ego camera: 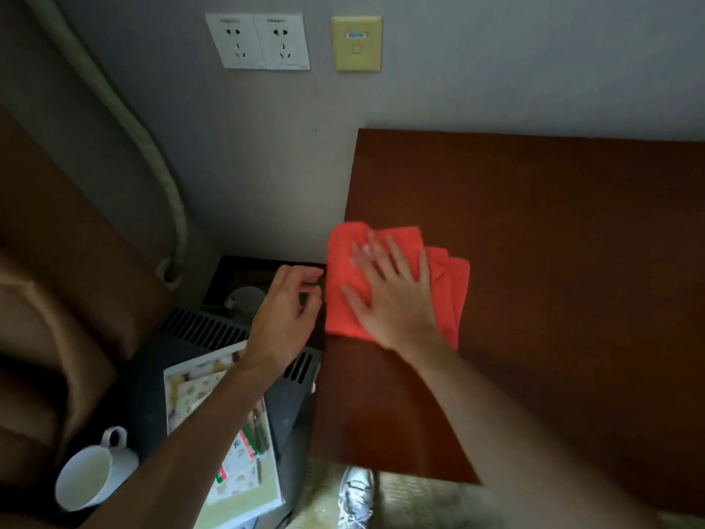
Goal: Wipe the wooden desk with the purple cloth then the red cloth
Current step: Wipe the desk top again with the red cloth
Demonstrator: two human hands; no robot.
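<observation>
Mug [89, 476] stands white at the far left, on the dark low unit beside a stack of printed cards [223, 433]. Next we see our left hand [287, 311], off the desk edge, over that unit; its fingers are loosely curled and hold nothing that we can see. It is just beside the cloth but does not touch it.

Then comes the red cloth [396, 278], folded, lying at the left edge of the wooden desk [553, 269], slightly overhanging it. Our right hand [393, 295] presses on it flat, fingers straight and spread. The purple cloth is not visible.

We judge that the second step is in hand: the wipe with the red cloth, now at the left edge. The next move, we think, calls for keeping the palm pressed and sweeping to the right over the bare wood, without letting the cloth slide off the edge.

The cloth's long axis runs left to right across the desk, a little tilted, its right end lower; the fingers on it point away from us, to the wall.
</observation>
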